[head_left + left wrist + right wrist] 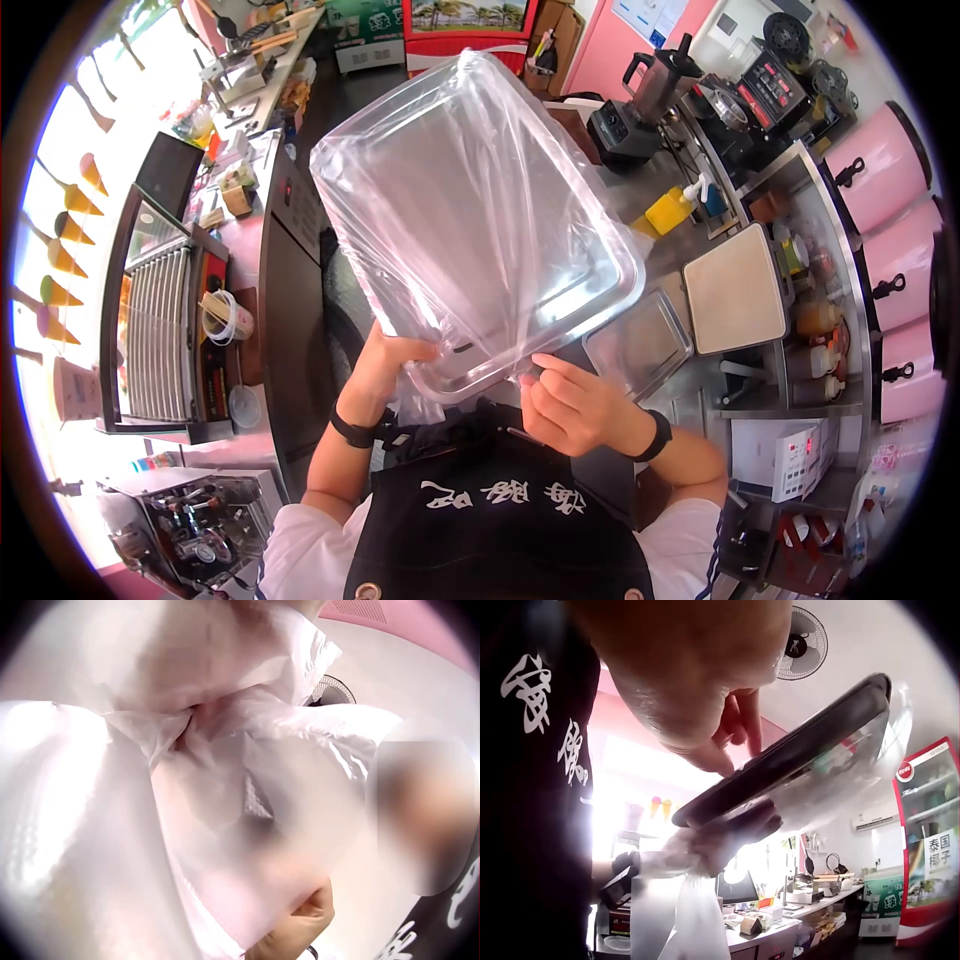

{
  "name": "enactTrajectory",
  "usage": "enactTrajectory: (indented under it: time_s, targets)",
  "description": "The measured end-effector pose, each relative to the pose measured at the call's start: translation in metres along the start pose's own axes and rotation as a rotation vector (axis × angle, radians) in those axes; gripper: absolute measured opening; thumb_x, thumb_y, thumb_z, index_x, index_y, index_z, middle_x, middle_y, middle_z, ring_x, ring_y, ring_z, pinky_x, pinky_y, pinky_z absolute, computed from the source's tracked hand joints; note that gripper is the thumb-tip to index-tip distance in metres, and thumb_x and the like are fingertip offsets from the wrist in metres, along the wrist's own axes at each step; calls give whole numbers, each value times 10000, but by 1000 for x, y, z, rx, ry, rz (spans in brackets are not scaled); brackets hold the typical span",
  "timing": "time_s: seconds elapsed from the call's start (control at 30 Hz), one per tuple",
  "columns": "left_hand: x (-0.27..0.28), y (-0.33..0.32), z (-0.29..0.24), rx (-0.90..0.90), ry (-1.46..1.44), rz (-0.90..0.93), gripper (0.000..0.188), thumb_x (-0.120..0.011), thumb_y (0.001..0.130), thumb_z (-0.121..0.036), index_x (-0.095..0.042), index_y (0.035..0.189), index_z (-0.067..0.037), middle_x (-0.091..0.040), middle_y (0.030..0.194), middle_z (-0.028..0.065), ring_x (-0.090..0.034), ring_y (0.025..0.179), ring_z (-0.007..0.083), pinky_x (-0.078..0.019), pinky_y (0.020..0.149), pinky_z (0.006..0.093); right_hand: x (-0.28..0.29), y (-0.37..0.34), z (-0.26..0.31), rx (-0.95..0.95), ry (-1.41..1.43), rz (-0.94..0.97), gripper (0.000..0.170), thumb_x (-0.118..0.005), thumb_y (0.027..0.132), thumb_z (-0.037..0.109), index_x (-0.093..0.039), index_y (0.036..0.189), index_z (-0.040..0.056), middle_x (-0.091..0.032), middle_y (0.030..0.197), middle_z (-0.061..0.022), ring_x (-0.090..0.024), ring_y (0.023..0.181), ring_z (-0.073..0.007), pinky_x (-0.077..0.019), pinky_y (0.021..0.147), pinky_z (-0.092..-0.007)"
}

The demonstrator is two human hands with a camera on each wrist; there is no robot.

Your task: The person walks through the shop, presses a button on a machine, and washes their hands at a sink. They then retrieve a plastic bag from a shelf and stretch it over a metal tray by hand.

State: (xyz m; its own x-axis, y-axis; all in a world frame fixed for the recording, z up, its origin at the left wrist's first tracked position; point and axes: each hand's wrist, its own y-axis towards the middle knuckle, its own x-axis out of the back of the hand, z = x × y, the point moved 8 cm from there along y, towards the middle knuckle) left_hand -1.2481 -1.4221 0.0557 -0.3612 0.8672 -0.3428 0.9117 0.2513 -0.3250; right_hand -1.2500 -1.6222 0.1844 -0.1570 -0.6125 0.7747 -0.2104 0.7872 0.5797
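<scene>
A rectangular metal tray (622,275) is held up at a tilt before the body, with a clear plastic bag (515,190) over it. My left hand (375,372) grips the near left corner through the film, thumb on top. Loose film bunches below that hand. At the near edge, my right hand (572,405) has curled fingers and pinches the bag's film. The right wrist view shows the tray (802,750) edge-on, the right fingertips at its rim and the left hand beneath. Whitish plastic (67,802) fills most of the left wrist view.
On the right counter stand a blender (640,110), a yellow pump bottle (672,208) and a beige board (735,290). A second metal tray (640,345) lies below the raised one. To the left is a roller grill (158,320). A red display fridge (930,840) stands farther off.
</scene>
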Motion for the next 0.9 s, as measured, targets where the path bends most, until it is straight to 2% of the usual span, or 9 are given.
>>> enactTrajectory:
  time_s: [0.07, 0.2, 0.23, 0.37, 0.53, 0.63, 0.73, 0.8, 0.9]
  targets:
    - [2, -1, -9, -15, -80, 1, 455, -616, 592, 55, -577, 1045, 34, -626, 903, 93, -604, 809, 200, -462, 742, 290, -13, 3, 1, 0, 29, 65, 73, -585, 700, 44, -553, 763, 24, -517, 778, -37, -530, 762, -177, -502, 872, -379]
    - [18, 1, -21, -45, -114, 4, 405, -622, 600, 52, -594, 1003, 32, -632, 886, 96, -609, 754, 193, -469, 719, 292, -18, 15, -11, -115, 6, -32, 103, -588, 705, 62, -591, 805, 42, -521, 789, -34, -540, 762, -170, -496, 874, -366]
    - [23, 0, -23, -43, -113, 1, 405, -622, 600, 52, -594, 1003, 32, -632, 886, 96, -609, 754, 193, -469, 719, 292, -15, 20, -18, -137, 43, -70, 144, -617, 686, 61, -607, 827, 36, -538, 802, -44, -548, 744, -179, -501, 765, -337]
    - [43, 2, -28, 16, -28, 24, 380, -625, 594, 54, -603, 973, 29, -632, 855, 86, -606, 750, 192, -462, 715, 289, -17, 24, -47, -320, 230, -226, 230, -686, 628, 9, -618, 848, 14, -569, 817, -65, -550, 697, -220, -442, 593, -325]
    - [65, 4, -34, 22, 55, 27, 369, -632, 587, 48, -606, 955, 27, -630, 820, 79, -600, 749, 184, -451, 707, 277, -23, 30, -76, -426, 245, -231, 288, -742, 611, 50, -621, 869, 7, -589, 858, -85, -559, 732, -254, -461, 669, -349]
    - [73, 5, -42, 16, 40, -16, 381, -637, 585, 42, -600, 964, 27, -630, 822, 80, -596, 741, 183, -448, 706, 276, -47, 44, -87, -510, 338, 103, 297, -724, 694, 144, -631, 944, 14, -595, 1093, -80, -549, 978, -253, -423, 890, -429]
    - [78, 11, -48, 32, 44, -21, 406, -635, 584, 44, -592, 988, 23, -625, 829, 78, -593, 754, 189, -449, 712, 285, -57, 52, -86, -488, 161, 228, 327, -711, 716, 167, -640, 1002, 23, -577, 1167, -75, -538, 1006, -252, -406, 911, -435]
    - [80, 17, -55, -12, -7, -66, 319, -637, 551, 57, -620, 868, 28, -628, 763, 86, -594, 698, 193, -451, 664, 291, -58, 50, -88, -462, 128, 197, 337, -712, 707, 128, -651, 1025, 37, -599, 1139, -77, -558, 957, -240, -427, 865, -413]
    - [81, 33, -61, -18, -8, -76, 349, -641, 557, 58, -613, 903, 26, -628, 790, 87, -594, 726, 192, -454, 688, 293, -41, 42, -103, -431, 4, -60, 305, -724, 666, 66, -663, 965, 47, -644, 1002, -70, -582, 842, -219, -446, 771, -374]
